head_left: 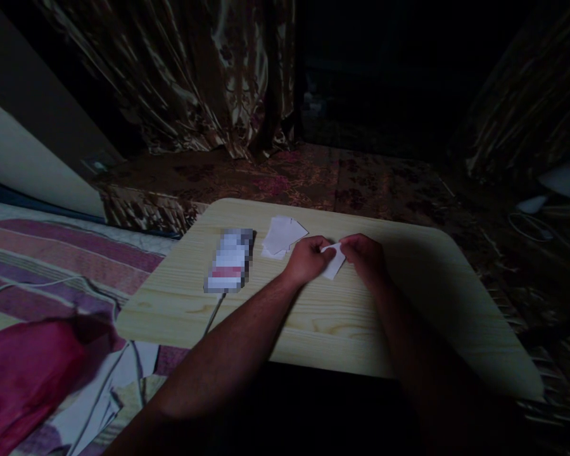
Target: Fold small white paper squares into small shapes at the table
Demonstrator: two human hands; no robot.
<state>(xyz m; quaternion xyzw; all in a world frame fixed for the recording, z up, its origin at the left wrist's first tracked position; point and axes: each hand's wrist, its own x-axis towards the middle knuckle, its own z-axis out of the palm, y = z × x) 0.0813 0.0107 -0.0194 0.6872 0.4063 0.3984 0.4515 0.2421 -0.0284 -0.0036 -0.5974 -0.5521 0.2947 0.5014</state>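
Left hand (pixel 308 258), right hand (pixel 365 253) pinching (seemingly).

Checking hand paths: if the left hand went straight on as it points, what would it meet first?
Probably the right hand, gripping the same paper slip just ahead of the left hand; depth unclear.

White paper slips (pixel 281 236) on pale wood-grain table (pixel 408 304), brown floral curtain (pixel 180 76), pink-and-purple striped blanket (pixel 52 253).

Nothing written, printed or numbered could be read anywhere. The small white paper slip (pixel 333 263) showed a blank face, and so did the loose pile of white paper squares (pixel 281 236) on the pale wooden table (pixel 408 304). The flat rectangular object (pixel 230 261) beside that pile was blurred beyond reading.
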